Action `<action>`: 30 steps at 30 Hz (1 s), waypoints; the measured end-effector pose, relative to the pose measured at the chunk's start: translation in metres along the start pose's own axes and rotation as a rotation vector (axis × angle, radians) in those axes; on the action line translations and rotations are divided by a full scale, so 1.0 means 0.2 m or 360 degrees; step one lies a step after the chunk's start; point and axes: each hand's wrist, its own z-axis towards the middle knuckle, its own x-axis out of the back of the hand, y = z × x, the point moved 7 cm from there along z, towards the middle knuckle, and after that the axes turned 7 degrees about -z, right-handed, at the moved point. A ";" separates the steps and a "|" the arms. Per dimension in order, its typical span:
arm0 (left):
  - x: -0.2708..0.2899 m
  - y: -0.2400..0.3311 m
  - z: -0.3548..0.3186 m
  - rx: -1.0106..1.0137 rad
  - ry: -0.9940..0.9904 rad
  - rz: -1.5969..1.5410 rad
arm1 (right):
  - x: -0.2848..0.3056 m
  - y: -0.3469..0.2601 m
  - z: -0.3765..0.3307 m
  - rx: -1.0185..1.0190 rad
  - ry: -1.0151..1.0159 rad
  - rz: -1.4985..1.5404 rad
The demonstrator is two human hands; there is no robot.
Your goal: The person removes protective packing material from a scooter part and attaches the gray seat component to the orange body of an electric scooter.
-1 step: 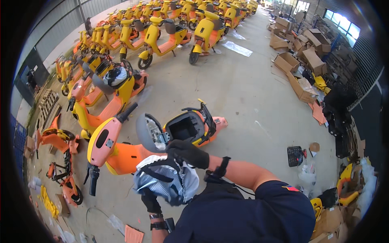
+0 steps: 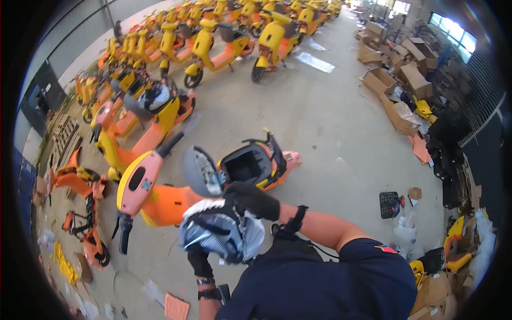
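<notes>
A helmet-like bundle [image 2: 221,240], shiny light blue with a white gathered rim and a black strap, hangs in front of my body. My right hand [image 2: 252,201], in a black glove, is closed on its upper right edge. From below, my gloved left hand [image 2: 200,265] reaches against its underside, and the bundle hides the fingers. Just beyond stands a yellow and orange scooter [image 2: 162,205]. Its grey seat lid [image 2: 198,170] is raised, with a whitish, unclear packet on the inner side. Behind the lid, the dark storage box [image 2: 246,165] is uncovered.
Another scooter [image 2: 154,133] with a raised seat and a similar bundle stands far left. Rows of yellow scooters [image 2: 213,45] fill the back. Opened cardboard boxes [image 2: 397,114] line the right. An orange panel [image 2: 176,308] and partly stripped scooters [image 2: 90,234] lie or stand at left.
The view has shifted slightly, so the scooters sit a little lower and further right. Both hands keep about the same places on the bundle.
</notes>
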 end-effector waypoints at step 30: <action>-0.79 0.68 -0.27 -0.0906 -0.0238 0.0944 | 0.12 0.30 -0.05 0.0105 -0.0346 -0.0223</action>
